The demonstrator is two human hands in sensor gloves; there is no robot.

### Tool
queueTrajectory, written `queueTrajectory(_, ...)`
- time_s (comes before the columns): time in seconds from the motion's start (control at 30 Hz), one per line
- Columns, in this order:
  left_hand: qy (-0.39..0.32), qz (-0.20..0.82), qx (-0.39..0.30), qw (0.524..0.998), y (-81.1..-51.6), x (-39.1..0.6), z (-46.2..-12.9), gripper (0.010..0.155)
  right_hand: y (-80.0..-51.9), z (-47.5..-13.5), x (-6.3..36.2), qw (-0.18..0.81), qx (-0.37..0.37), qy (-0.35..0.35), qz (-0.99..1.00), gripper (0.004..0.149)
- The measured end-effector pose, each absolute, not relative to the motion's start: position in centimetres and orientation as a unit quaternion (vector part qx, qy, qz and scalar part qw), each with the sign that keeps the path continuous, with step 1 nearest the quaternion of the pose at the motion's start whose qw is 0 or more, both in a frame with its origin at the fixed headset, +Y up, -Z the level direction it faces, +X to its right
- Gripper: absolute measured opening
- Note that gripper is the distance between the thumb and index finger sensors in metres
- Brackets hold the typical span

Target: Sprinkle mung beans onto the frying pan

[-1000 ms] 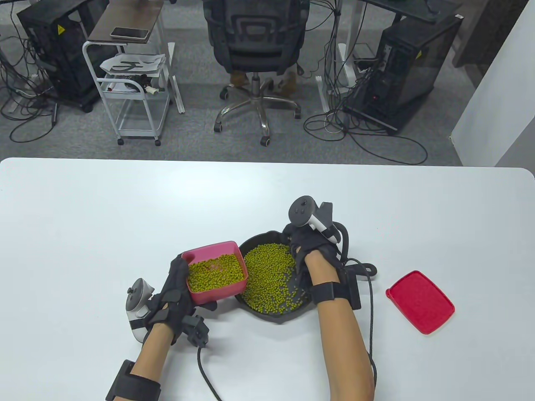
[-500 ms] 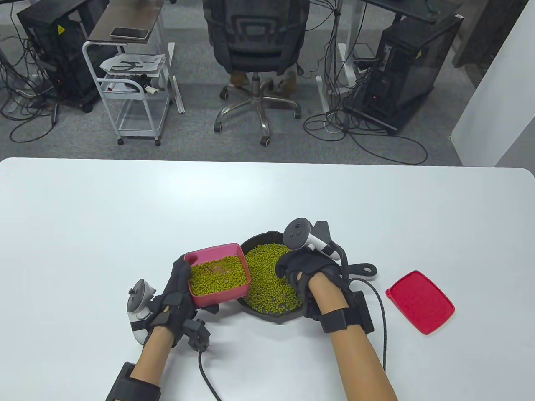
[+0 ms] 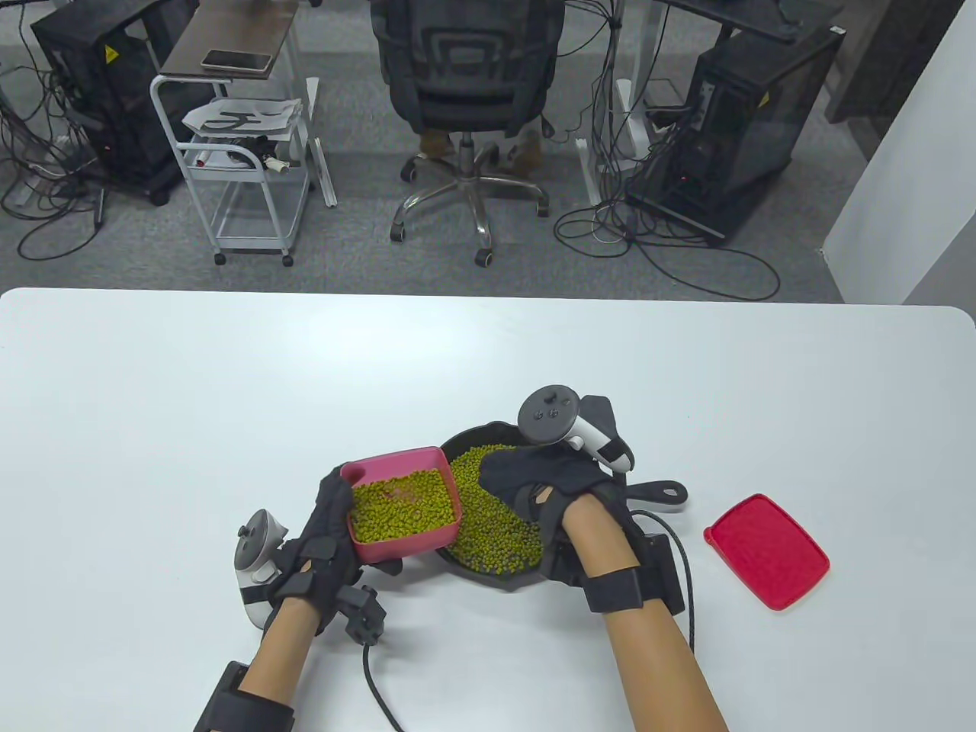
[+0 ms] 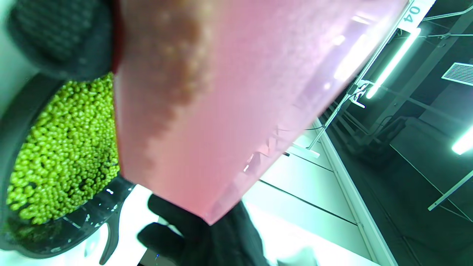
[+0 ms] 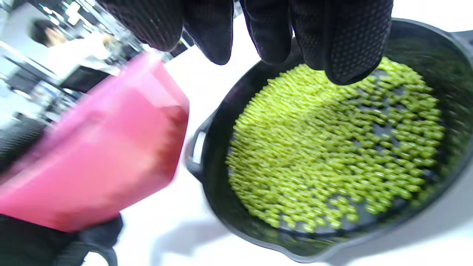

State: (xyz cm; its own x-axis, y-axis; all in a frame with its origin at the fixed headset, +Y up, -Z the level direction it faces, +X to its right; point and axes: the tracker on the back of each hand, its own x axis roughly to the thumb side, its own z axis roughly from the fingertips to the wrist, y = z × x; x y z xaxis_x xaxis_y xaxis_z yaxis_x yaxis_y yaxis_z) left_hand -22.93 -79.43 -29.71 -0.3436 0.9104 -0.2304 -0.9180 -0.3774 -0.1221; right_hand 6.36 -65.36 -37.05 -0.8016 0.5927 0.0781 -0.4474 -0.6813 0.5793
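left hand [image 3: 320,545] grips pink plastic tub [image 3: 404,503] of green mung beans [image 3: 396,507], left of black frying pan [image 3: 488,446]. right hand [image 3: 545,480] over pan, fingers [image 5: 332,40] bunched, pointing down. red lid [image 3: 766,550] right.

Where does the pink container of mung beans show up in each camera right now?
Table view: pink container lower centre, held by the left hand, at the frying pan's left rim.
Left wrist view: pink container fills the centre.
Right wrist view: at left, blurred.
Shared landmark: the frying pan.
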Motion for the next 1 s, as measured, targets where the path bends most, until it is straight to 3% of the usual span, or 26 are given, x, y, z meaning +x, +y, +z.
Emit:
queueTrajectory(0.13, 0.013, 0.812, -0.132, 0.568, -79.4, -22.8, -29.7, 0.079, -62.1, -35.6, 4.8, 0.317, 0.182, 0.226, 0.903, 0.053)
queueTrajectory(0.3, 0.007, 0.807, -0.134, 0.575, -79.4, -22.3, -29.6, 0.08, -60.8, -33.6, 0.6, 0.289, 0.247, 0.199, 0.903, 0.051)
queueTrajectory(0.5, -0.001, 0.804, -0.137, 0.579, -79.3, -21.9, -29.3, 0.08, -63.5, -33.0, -4.5, 0.167, 0.265, 0.246, 0.917, 0.053)
queueTrajectory(0.6, -0.005, 0.807, -0.137, 0.574, -79.3, -21.7, -29.3, 0.079, -65.3, -33.4, -5.6, 0.118, 0.231, 0.325, 0.91, 0.065)
queueTrajectory(0.67, -0.007, 0.79, -0.133, 0.598, -79.4, -21.6, -29.2, 0.079, -65.8, -33.8, -5.8, 0.121, 0.22, 0.323, 0.912, 0.077)
queueTrajectory(0.77, -0.004, 0.798, -0.129, 0.589, -79.3, -21.3, -29.2, 0.079, -66.2, -34.3, -6.1, 0.13, 0.205, 0.334, 0.911, 0.084)
queueTrajectory(1.0, 0.003, 0.801, -0.135, 0.584, -79.3, -21.1, -29.1, 0.078, -66.8, -34.2, -7.4, 0.109, 0.212, 0.303, 0.923, 0.083)
